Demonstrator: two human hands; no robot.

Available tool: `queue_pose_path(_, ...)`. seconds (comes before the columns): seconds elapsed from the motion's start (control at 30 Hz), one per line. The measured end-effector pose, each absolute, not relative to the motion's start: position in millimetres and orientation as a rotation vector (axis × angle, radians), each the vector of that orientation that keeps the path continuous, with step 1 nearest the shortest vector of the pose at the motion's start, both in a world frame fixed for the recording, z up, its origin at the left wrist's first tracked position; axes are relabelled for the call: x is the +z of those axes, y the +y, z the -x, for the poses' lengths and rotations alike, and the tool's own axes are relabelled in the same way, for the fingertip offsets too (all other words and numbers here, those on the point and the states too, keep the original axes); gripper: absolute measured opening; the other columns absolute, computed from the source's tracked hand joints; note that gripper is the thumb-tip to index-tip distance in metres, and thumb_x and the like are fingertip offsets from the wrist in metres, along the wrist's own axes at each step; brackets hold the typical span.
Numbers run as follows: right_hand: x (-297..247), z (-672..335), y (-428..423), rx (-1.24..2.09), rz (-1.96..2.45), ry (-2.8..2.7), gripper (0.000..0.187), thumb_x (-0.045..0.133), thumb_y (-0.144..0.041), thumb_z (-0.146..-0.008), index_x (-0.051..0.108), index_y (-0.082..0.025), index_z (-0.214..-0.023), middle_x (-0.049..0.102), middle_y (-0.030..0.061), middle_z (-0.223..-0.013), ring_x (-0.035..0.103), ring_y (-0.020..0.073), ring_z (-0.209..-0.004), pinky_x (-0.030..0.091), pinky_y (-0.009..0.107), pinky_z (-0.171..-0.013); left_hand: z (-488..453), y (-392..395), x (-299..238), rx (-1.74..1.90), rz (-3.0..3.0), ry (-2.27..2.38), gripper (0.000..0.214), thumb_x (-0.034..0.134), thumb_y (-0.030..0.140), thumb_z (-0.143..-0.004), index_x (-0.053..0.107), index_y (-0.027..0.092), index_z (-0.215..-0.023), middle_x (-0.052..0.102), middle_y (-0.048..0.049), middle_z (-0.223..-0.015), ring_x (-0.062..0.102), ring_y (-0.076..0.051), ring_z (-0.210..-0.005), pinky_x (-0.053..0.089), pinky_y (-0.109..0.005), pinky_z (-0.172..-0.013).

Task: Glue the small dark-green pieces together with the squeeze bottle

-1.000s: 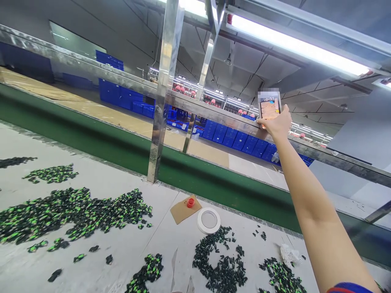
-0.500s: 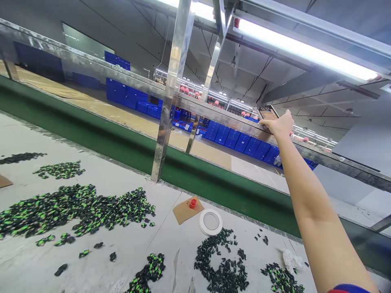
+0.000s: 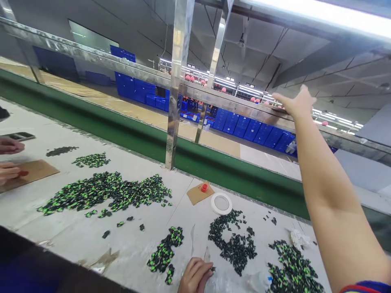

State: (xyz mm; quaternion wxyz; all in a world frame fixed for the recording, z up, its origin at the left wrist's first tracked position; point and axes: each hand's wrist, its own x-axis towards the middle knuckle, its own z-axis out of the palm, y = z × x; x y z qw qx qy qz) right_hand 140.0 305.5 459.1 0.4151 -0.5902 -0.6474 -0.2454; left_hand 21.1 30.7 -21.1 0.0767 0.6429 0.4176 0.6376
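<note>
The right hand (image 3: 295, 105) is stretched to the upper right of the frame, palm down over the steel rail (image 3: 226, 101). Its grip is released, fingers spread, nothing visible in it; the arm is at full reach, probably because the rail stands high and beyond the green belt (image 3: 128, 136). The left hand (image 3: 194, 277) rests at the bottom edge, fingers curled, just beside a small heap of black-and-green parts (image 3: 165, 252) (I cannot tell whether its grip holds a piece).

The pale surface (image 3: 76, 240) carries separate heaps, seemingly kept apart by kind: a large green-flecked one (image 3: 106, 191) at centre left and an all-dark one (image 3: 235, 244) lower right. A white tape roll (image 3: 221, 203) and a red cap (image 3: 204, 187) lie near the belt. A co-worker's hands (image 3: 9, 145) show at the left edge. Behind, stacked blue crates (image 3: 253, 130) fill a large hall.
</note>
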Motion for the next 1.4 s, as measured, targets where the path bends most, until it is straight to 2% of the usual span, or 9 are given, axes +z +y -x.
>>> queue_pose_path(0.1, 408.6, -143.8, 220.3, -0.404, 1.262, -1.742, 0.067, 0.056, -0.053, -0.076, 0.061, 0.005, -0.108, 0.062, 0.0219, -0.122, 0.056, 0.0232, -0.114, 0.042, 0.036, -0.089, -7.1, 24.8, 10.1, 1.866, -1.82, 1.142, 0.015, 0.056, 0.021, -0.091, 0.071, 0.019, -0.093, 0.072, -0.0054, -0.072, 0.064, -0.017, -0.069, 0.056, -0.025, -0.06)
queue_pose_path(0.23, 289.2, -157.3, 81.2, 0.232, 1.255, -2.027, 0.032, 0.073, -0.042, -0.073, 0.073, -0.017, -0.092, 0.075, 0.0075, -0.095, 0.07, 0.0187, -0.084, 0.056, 0.031, -0.076, 1.4, 19.8, 61.4, 1.922, -1.652, 1.009, 0.013, 0.062, 0.02, -0.087, 0.073, 0.02, -0.096, 0.071, -0.0047, -0.074, 0.063, -0.017, -0.074, 0.055, -0.027, -0.067)
queue_pose_path(0.3, 232.9, -162.4, 28.7, 0.524, 1.39, -1.879, 0.029, 0.071, -0.043, -0.076, 0.075, -0.02, -0.093, 0.076, 0.0065, -0.086, 0.07, 0.0186, -0.071, 0.06, 0.031, -0.067, 1.9, 19.2, 81.4, 1.929, -1.711, 0.835, 0.022, 0.062, 0.017, -0.088, 0.071, 0.023, -0.107, 0.069, -0.0031, -0.073, 0.061, -0.016, -0.078, 0.054, -0.028, -0.072)
queue_pose_path(0.4, 176.5, -164.0, -11.1, 0.795, 1.417, -1.539, 0.028, 0.069, -0.042, -0.078, 0.076, -0.02, -0.093, 0.076, 0.0084, -0.089, 0.072, 0.0215, -0.078, 0.062, 0.031, -0.067, 0.0, 15.9, 97.3, 1.856, -1.758, 0.763, 0.033, 0.058, 0.011, -0.089, 0.067, 0.026, -0.116, 0.069, -0.0032, -0.08, 0.059, -0.016, -0.086, 0.053, -0.027, -0.074)
queue_pose_path(0.57, 143.0, -157.1, -23.4, 1.059, 1.333, -1.302, 0.022, 0.073, -0.038, -0.074, 0.078, -0.021, -0.088, 0.076, 0.0076, -0.09, 0.072, 0.022, -0.082, 0.061, 0.032, -0.073, -5.8, 2.1, 97.5, 1.758, -1.793, 0.802, 0.044, 0.055, 0.004, -0.088, 0.062, 0.03, -0.124, 0.068, -0.0021, -0.083, 0.057, -0.015, -0.084, 0.052, -0.026, -0.072)
queue_pose_path(0.83, 119.7, -159.0, -27.6, 1.102, 1.264, -1.285, 0.013, 0.071, -0.031, -0.076, 0.078, -0.022, -0.081, 0.075, 0.0056, -0.084, 0.07, 0.0187, -0.078, 0.058, 0.026, -0.067, -9.5, -7.2, 84.3, 1.682, -1.887, 0.877, 0.039, 0.055, 0.005, -0.088, 0.066, 0.028, -0.118, 0.067, -0.0023, -0.079, 0.056, -0.016, -0.082, 0.052, -0.026, -0.071)
queue_pose_path(1.13, 88.8, -166.2, -31.9, 1.083, 1.302, -1.421, 0.018, 0.063, -0.033, -0.08, 0.072, -0.019, -0.075, 0.072, 0.0038, -0.073, 0.067, 0.0159, -0.066, 0.056, 0.024, -0.062, -10.0, -12.3, 63.2, 1.422, -1.958, 0.798, 0.032, 0.052, 0.011, -0.091, 0.068, 0.027, -0.114, 0.068, -0.0037, -0.078, 0.058, -0.016, -0.081, 0.053, -0.026, -0.067)
queue_pose_path(1.3, 70.7, -222.4, -41.6, 0.703, 1.521, -1.303, 0.027, 0.071, -0.045, -0.072, 0.07, -0.018, -0.072, 0.07, 0.0065, -0.074, 0.065, 0.0197, -0.065, 0.054, 0.028, -0.061, 20.6, 6.6, 46.9, 1.321, -1.972, 1.205, 0.035, 0.055, 0.02, -0.091, 0.06, 0.025, -0.125, 0.072, -0.005, -0.092, 0.061, -0.02, -0.091, 0.052, -0.036, -0.082)
queue_pose_path(1.4, 62.1, -264.3, -33.3, 0.233, 1.828, -0.898, 0.043, 0.068, -0.056, -0.071, 0.072, -0.015, -0.083, 0.07, 0.0117, -0.079, 0.064, 0.0252, -0.07, 0.052, 0.039, -0.07, 58.0, 35.6, 35.5, 1.326, -2.048, 1.673, 0.021, 0.056, 0.024, -0.088, 0.071, 0.024, -0.103, 0.072, -0.0072, -0.092, 0.059, -0.026, -0.092, 0.049, -0.042, -0.082)
